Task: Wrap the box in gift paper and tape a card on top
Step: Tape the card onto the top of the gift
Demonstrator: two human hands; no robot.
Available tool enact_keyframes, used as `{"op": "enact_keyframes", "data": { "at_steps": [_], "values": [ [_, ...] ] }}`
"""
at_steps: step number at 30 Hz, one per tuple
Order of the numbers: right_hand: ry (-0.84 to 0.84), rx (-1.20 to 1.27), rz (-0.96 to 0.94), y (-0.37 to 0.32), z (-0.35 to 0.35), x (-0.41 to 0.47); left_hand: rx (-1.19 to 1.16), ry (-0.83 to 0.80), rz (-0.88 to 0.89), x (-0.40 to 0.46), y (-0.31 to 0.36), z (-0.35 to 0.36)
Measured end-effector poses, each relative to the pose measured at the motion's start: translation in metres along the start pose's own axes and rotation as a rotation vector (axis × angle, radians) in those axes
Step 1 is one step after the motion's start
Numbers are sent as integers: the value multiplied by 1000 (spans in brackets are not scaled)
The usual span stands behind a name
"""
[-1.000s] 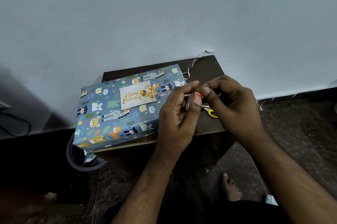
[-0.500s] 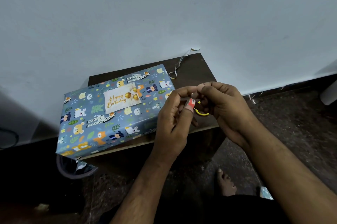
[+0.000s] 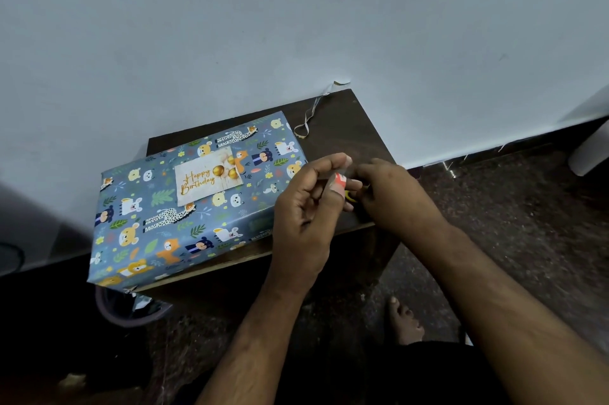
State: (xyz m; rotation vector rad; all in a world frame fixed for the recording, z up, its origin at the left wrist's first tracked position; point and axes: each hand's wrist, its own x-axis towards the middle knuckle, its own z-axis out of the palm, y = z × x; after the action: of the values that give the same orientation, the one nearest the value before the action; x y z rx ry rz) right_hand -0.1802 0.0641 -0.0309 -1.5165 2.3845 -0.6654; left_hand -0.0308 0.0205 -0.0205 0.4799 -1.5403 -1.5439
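Note:
The box (image 3: 184, 216), wrapped in blue animal-print gift paper, lies on a small dark table (image 3: 342, 127). A white "Happy Birthday" card (image 3: 206, 175) lies on its top face. To the right of the box, my left hand (image 3: 303, 210) grips a small tape roll (image 3: 339, 181) with a red-and-white core. My right hand (image 3: 392, 197) is blurred. Its curled fingertips meet the roll and seem to pinch the tape's end. A yellow scissors handle (image 3: 350, 196) shows on the table just below the two hands.
A thin ribbon strip (image 3: 309, 118) curls on the table's back edge, against the pale wall. A dark round bin (image 3: 131, 312) with paper scraps stands on the floor under the box's near left corner. My bare foot (image 3: 403, 322) is on the speckled floor.
The camera view has shifted, so the box and table sit further right and lower. My hands stay together at the tape roll, and the right hand has dropped slightly towards the scissors.

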Motion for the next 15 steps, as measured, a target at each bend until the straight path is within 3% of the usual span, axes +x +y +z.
{"op": "enact_keyframes", "data": {
  "at_steps": [5, 12, 15],
  "values": [
    [21, -134, 16, -2, 5, 4, 21, -4, -6, 0, -2, -4],
    [-117, -224, 54, -11, -8, 2, 46, -5, 26, 2, 0, -8],
    [-33, -186, 67, -9, -19, -4, 36, 14, 29, 0, 1, -7]
  ]
}}
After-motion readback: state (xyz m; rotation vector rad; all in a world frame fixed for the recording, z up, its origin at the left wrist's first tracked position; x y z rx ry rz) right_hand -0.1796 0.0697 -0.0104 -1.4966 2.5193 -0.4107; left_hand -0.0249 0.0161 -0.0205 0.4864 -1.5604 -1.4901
